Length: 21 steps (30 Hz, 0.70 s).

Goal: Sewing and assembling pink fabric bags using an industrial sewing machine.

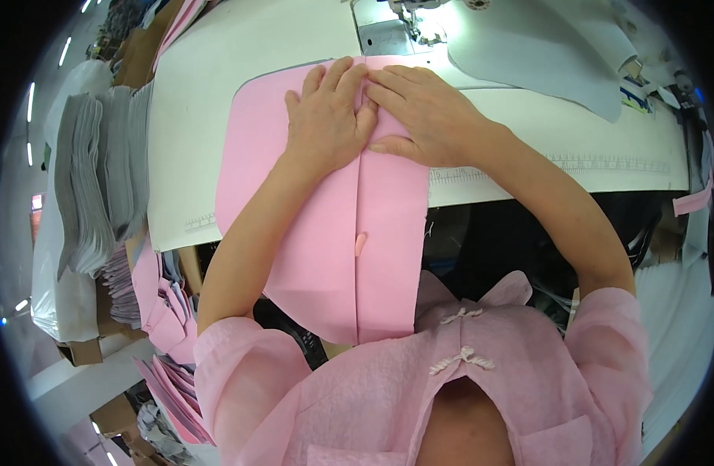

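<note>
A large pink fabric panel [303,241] lies over the front of the pale sewing table, its near part hanging past the edge toward me. A lengthwise seam or fold runs down it, and a small peach-coloured tab [362,245] sticks out along that line. My left hand [330,116] rests flat on the panel left of the seam, fingers spread. To the right of the seam, my right hand [428,116] presses down with fingers stretched and thumb apart. A grey edge shows under the panel's far left side. Just beyond my fingertips is the lit sewing machine's presser foot [423,33].
Grey sheet material [520,46] covers the table's far right. Ruler markings [559,166] run along the front edge. At the left stand stacks of grey pieces [101,171], with pink pieces [161,299] below them. A pink strip [693,202] hangs at the far right.
</note>
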{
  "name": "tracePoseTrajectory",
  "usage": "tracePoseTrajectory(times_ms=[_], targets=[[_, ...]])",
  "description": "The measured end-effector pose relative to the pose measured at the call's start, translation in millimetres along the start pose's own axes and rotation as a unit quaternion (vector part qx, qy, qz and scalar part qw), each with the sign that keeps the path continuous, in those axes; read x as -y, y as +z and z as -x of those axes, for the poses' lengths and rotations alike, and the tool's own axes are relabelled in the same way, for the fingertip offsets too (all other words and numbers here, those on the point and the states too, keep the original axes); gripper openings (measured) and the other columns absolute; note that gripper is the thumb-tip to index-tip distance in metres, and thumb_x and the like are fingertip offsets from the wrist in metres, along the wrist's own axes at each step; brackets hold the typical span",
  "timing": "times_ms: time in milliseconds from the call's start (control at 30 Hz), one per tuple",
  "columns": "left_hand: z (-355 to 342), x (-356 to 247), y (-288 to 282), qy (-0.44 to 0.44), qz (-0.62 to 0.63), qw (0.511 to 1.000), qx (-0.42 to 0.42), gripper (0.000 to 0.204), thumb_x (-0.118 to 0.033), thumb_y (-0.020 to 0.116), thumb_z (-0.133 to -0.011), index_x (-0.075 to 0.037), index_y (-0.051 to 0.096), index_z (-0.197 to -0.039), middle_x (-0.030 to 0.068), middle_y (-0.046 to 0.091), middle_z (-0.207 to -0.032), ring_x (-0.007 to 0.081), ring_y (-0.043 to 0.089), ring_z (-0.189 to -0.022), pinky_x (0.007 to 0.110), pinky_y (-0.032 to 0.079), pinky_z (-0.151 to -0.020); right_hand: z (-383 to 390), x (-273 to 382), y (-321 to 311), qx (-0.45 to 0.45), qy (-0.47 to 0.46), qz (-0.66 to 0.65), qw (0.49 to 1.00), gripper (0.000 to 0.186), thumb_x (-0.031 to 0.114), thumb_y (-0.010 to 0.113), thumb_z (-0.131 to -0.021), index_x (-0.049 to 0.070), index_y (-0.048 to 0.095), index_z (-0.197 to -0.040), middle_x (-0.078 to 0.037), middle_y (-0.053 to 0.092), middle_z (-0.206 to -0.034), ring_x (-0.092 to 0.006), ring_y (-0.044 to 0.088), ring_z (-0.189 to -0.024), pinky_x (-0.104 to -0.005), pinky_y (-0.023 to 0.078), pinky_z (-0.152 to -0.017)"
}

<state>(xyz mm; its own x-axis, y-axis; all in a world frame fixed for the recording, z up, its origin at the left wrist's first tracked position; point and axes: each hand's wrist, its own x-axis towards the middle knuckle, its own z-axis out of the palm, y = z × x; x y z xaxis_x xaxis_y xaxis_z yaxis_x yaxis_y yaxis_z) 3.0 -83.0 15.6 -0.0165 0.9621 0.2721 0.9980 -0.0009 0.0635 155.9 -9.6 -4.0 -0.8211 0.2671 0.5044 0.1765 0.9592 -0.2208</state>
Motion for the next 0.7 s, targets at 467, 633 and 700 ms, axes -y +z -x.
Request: tracePoseTrajectory(times_ms=[467,633,700], targets=[[-54,43,11,0.265,0.16,0.951,0.021,0.035,-0.022,0.049,-0.08,-0.007,0.052,-0.111,0.009,0.047,-0.122,0.0283,0.038,-0.116,0.039,0.028,-0.099,12,-27,-29,0.1,-0.034,0.019,0.994,0.051,0.042,0.055,-0.078,0.006,0.049,-0.113,-0.013,0.047,-0.119,-0.0281,0.039,-0.114,-0.0357,0.031,-0.097],[-51,18,3,0.216,-0.001,0.976,-0.011,0.026,-0.022,0.049,-0.082,-0.008,0.055,-0.103,0.009,0.049,-0.118,0.0282,0.04,-0.115,0.039,0.033,-0.094,14,-35,-31,0.105,-0.017,0.022,0.994,0.041,0.031,0.055,-0.08,0.011,0.05,-0.115,-0.01,0.047,-0.121,-0.0274,0.038,-0.116,-0.0357,0.029,-0.099],[-49,8,10,0.17,0.044,0.984,0.001,0.024,-0.021,0.05,-0.082,-0.008,0.056,-0.101,0.0088,0.05,-0.117,0.0277,0.042,-0.113,0.038,0.035,-0.092,12,-34,-32,0.115,-0.013,0.013,0.993,0.04,0.029,0.056,-0.08,0.011,0.05,-0.115,-0.01,0.047,-0.121,-0.0273,0.038,-0.116,-0.0358,0.029,-0.098]])
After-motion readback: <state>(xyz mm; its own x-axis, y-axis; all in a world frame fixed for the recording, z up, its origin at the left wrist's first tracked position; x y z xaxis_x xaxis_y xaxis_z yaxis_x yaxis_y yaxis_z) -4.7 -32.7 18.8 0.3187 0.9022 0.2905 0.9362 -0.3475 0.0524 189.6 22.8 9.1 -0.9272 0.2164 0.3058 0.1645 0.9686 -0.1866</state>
